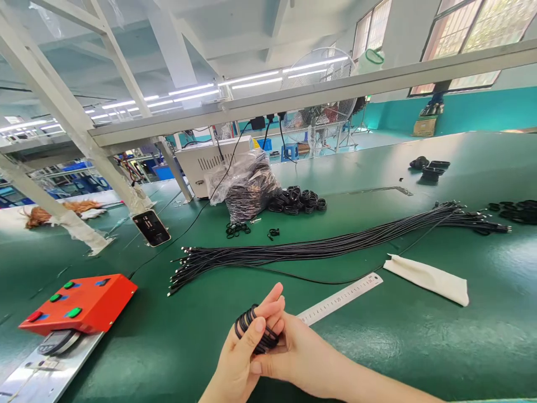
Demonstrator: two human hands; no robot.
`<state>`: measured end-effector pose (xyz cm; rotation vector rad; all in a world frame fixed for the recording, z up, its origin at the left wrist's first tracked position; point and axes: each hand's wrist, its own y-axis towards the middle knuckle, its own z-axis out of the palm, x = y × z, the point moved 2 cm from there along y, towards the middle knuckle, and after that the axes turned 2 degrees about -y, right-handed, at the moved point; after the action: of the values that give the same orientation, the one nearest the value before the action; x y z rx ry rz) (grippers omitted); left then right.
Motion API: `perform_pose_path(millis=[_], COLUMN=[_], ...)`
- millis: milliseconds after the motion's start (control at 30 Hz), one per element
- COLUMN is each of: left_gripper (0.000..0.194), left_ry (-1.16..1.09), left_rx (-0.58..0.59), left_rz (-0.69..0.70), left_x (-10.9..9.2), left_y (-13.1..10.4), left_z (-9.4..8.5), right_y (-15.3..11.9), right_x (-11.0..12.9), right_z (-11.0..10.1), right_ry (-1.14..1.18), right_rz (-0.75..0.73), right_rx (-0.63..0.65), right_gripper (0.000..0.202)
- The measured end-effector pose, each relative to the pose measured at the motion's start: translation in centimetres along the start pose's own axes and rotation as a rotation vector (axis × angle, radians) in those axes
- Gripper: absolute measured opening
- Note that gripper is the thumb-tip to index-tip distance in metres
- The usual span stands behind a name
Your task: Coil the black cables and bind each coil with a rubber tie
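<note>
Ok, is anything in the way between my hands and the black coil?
No, nothing visible. The left hand and right hand are both on the black coil; the ruler lies on the table, just beyond the right hand.

Single view, head-worn, facing forward and down over a green tabletop (335, 347). Left hand (241, 352) and right hand (306, 350) close to the lens, low centre; wide field beyond, reaching up to ceiling (239, 33) and a barred window (474, 28) upper right.
</note>
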<state>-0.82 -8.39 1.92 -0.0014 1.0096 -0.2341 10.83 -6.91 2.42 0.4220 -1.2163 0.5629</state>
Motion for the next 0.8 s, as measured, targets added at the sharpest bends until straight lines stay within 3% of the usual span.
perform_pose_path(millis=[200, 367, 567, 700, 800], left_gripper=[0.024, 0.027, 0.023, 0.019, 0.030], left_ry=[0.144, 0.176, 0.086, 0.078, 0.027], left_rx=[0.164, 0.331, 0.341, 0.412, 0.472], left_rz=[-0.037, -0.205, -0.153, -0.202, -0.244], left_x=[-3.0, -2.5, -0.4, -0.3, -0.5], left_y=[4.6, 8.2, 8.1, 7.5, 7.7], left_z=[1.6, 1.6, 0.6, -0.2, -0.9], right_y=[3.0, 4.5, 3.9, 3.6, 3.3], right_x=[1.7, -0.2, -1.4, -2.0, -2.3], right_z=[-3.8, -6.4, -6.2, -5.5, -5.3], right_ry=[-0.237, -0.187, -0.069, -0.152, -0.185], right_rz=[-0.064, -0.087, -0.124, 0.047, 0.110], right_rx=[0.061, -0.053, -0.107, -0.153, -0.167], right_gripper=[0.031, 0.044, 0.043, 0.035, 0.038])
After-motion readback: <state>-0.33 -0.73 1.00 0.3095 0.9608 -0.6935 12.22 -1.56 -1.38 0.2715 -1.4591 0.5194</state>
